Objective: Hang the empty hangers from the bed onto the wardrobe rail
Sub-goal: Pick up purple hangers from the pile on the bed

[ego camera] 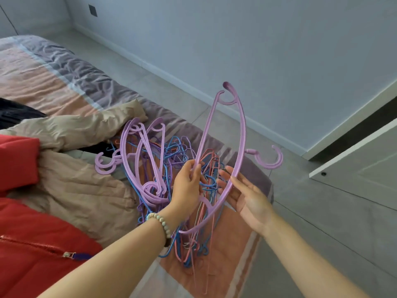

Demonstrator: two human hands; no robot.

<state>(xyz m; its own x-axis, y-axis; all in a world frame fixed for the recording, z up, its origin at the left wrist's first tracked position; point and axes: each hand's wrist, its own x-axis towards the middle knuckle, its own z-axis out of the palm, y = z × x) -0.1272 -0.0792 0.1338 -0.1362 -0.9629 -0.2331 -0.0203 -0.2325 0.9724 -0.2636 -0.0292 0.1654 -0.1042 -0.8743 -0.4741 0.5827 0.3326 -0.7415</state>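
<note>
a home bedroom: made bed (53,67), clothes hangers (150,160), tiled floor (311,211)

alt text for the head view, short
A person's left hand grips a lilac hanger held above a tangled pile of lilac, blue and pink hangers on a bed, while the open right hand touches its other side. A red jacket and beige coat lie beside the pile.

Red jacket (32,244) against crumpled beige coat (81,190)
</note>
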